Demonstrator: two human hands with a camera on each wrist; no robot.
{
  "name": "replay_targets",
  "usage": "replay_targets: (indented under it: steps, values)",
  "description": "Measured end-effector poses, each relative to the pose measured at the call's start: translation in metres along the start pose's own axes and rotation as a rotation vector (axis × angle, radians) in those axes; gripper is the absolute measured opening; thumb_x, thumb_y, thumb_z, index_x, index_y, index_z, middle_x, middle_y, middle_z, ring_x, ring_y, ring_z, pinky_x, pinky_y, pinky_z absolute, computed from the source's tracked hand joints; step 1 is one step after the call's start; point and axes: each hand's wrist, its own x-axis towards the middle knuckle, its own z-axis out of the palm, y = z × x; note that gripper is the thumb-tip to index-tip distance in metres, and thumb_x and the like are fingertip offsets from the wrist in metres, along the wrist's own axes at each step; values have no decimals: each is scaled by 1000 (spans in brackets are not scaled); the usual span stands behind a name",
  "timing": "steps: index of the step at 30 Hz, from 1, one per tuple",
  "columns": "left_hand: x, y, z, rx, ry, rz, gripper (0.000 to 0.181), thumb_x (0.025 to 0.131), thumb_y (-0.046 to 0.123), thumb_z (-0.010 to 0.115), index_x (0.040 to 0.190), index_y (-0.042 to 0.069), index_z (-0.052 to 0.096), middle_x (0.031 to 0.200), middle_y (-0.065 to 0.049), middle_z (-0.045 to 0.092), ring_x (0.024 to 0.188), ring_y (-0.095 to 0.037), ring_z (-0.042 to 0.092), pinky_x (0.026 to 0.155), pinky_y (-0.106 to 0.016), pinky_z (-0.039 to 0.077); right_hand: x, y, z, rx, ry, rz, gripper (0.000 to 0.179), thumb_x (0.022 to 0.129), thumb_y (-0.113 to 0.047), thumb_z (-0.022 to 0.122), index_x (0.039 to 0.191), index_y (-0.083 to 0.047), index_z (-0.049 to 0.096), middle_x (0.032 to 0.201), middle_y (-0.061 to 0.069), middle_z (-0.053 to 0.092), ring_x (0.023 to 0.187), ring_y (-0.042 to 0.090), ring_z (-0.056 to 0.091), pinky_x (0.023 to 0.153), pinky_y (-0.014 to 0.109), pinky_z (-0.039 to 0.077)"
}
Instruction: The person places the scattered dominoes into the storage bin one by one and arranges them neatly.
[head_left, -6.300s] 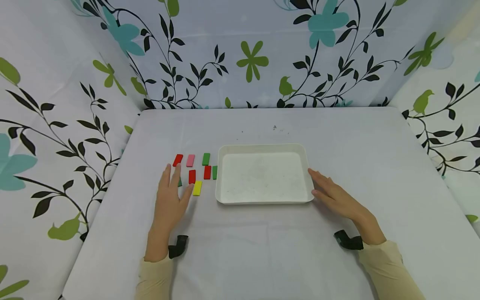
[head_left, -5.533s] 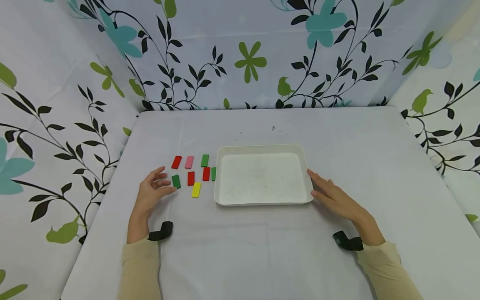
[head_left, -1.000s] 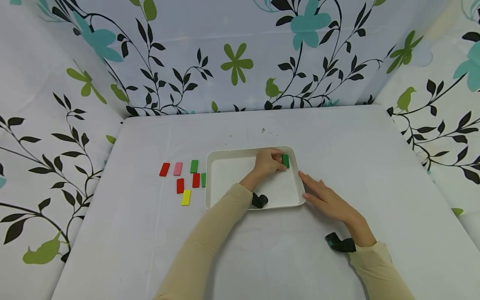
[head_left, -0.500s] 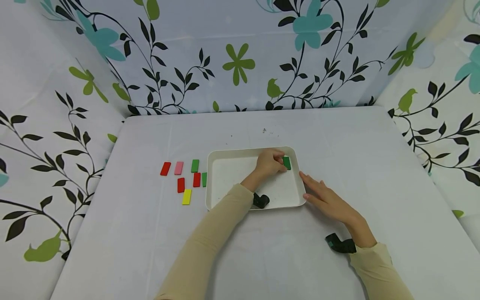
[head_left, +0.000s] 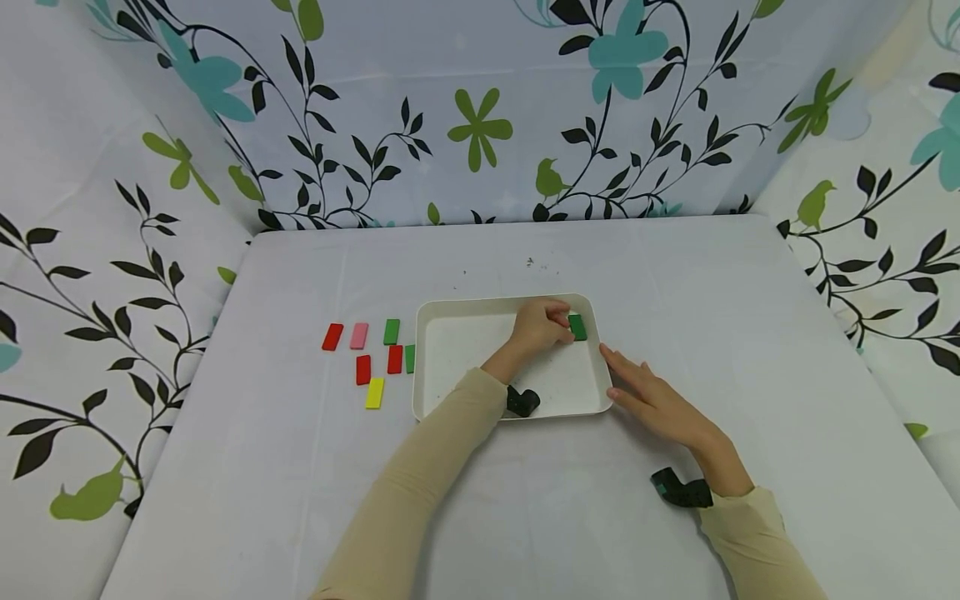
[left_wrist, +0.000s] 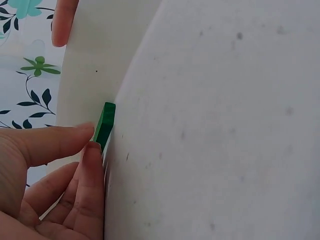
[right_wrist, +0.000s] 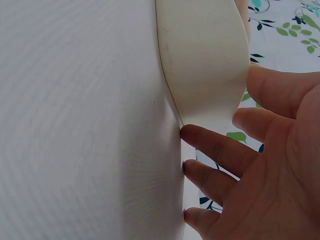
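Now left hand (head_left: pixel 536 326) pinches a green block (head_left: pixel 577 327); right hand (head_left: pixel 656 403), spread out, touches the tray (head_left: pixel 459 343).

rm behind tray (head_left: pixel 461 346), l arm (head_left: pixel 420 483) across front

No text, label, brand, number or sign can be read in any of the three views. The dark marks (head_left: pixel 530 262) on the far part of the tabletop (head_left: pixel 660 275) are too small to make out, and so is the greenish spot (head_left: pixel 662 487) on the black right wrist camera (head_left: pixel 688 493).
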Motion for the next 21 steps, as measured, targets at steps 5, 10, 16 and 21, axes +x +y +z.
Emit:
replay_targets:
  steps: [5,10,16,21]
  values:
    - [0,4,-2,-33,6,-19,49,75,-3,78,122,3,68,87,-7,69,66,-8,57,57,-16,46,0,0,0,1,1,-3,64,103,-23,49,157,-11,18,162,15,19,148,44,15,115,67,3]
    - [-4,18,-11,-95,-19,22,47,77,0,78,122,4,67,89,-5,66,66,-10,62,59,-21,52,1,0,0,7,-1,-9,63,103,-23,49,157,-11,18,162,15,18,148,44,14,115,67,2]
    - [-19,40,-42,-141,-71,139,49,83,4,75,130,5,62,106,-15,65,83,-16,64,71,-23,56,2,-1,0,5,-4,-1,64,103,-24,50,157,-12,18,162,16,18,148,45,14,114,68,2]
    - [-40,50,-82,-159,-35,220,49,84,4,75,131,7,62,113,-21,63,88,-17,62,70,-20,52,1,0,1,-5,4,11,65,103,-26,50,157,-14,17,162,17,18,148,44,14,115,66,3]
